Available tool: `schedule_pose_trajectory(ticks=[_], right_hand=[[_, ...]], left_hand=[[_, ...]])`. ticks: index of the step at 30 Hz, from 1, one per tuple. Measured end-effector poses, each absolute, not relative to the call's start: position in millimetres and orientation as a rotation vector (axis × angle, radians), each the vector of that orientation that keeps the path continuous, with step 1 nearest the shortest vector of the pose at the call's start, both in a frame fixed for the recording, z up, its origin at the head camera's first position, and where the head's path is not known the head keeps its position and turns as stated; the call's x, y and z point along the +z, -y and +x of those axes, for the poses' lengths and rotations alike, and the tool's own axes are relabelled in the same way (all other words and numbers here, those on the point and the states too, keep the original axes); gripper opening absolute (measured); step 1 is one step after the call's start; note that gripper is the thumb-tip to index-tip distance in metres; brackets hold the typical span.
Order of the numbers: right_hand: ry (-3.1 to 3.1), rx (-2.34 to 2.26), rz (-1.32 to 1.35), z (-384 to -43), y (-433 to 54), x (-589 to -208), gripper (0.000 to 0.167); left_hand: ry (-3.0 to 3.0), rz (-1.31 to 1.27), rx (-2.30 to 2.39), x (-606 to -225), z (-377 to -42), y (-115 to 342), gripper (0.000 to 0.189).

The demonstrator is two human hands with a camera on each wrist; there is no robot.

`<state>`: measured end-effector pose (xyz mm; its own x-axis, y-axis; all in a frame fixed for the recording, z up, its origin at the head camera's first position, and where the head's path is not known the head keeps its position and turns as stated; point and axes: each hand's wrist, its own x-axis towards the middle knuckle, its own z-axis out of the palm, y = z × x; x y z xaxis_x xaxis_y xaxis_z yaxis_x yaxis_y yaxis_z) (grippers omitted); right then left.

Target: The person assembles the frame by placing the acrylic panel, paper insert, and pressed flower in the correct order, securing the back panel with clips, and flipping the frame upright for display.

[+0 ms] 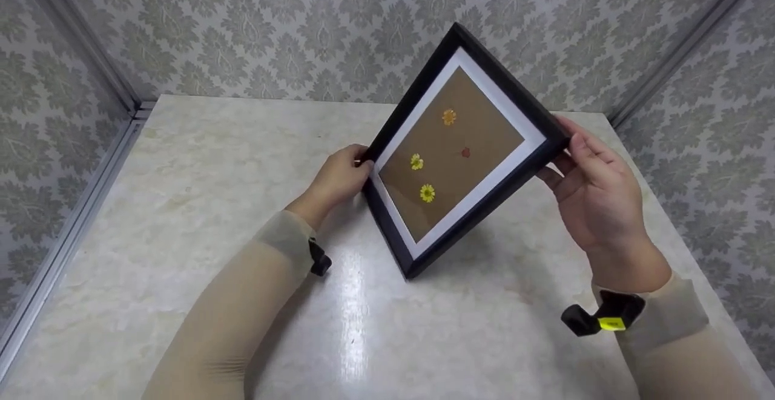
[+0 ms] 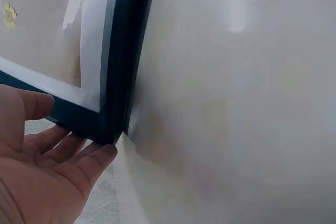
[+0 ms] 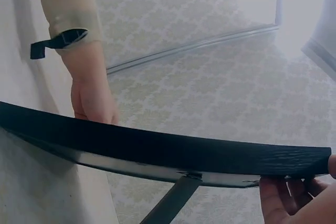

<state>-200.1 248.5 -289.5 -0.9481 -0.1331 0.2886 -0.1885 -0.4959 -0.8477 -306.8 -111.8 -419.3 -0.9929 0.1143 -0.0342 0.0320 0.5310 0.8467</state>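
Observation:
A black picture frame [image 1: 511, 88] with a white mat [image 1: 418, 112] stands tilted over the table, its lowest corner close to the tabletop. On its brown backing [image 1: 484, 121] are an orange flower [image 1: 448, 117], yellow flowers [image 1: 427, 193] and a small red piece [image 1: 465, 153]. My left hand [image 1: 339, 176] grips the left border, thumb on the front and fingers behind. At the right corner, my right hand [image 1: 599, 197] pinches the border between thumb and fingers. From the frame's back, a dark stand leg [image 3: 173, 200] sticks out in the right wrist view.
The pale marbled table [image 1: 200, 164] reaches back to a wall with patterned wallpaper [image 1: 324, 31]. Metal rails [image 1: 103, 55] run along the corners at both sides. A bright light reflection lies on the tabletop left of the frame's lower corner.

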Motion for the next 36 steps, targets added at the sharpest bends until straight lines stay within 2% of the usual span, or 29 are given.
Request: schedule_pose_trajectory(ticks=[11,19,28,36], right_hand=[[1.655,2.684,0.385,-225,-251,-270,0.041],[1.77,2.593,0.366,-250,-253,-268,0.041],[1.596,2.765,0.397,-275,-252,-267,0.041],[1.347,2.928,0.291,-300,-244,-268,0.043]], left_hand=[[-2.66,0.113,1.493,-423,-273,128,0.052],[-2.671,0.121,1.498,-424,-257,136,0.05],[-2.655,0.112,1.515,-420,-246,136,0.052],[-2.684,0.178,1.504,-426,-233,140,0.047]])
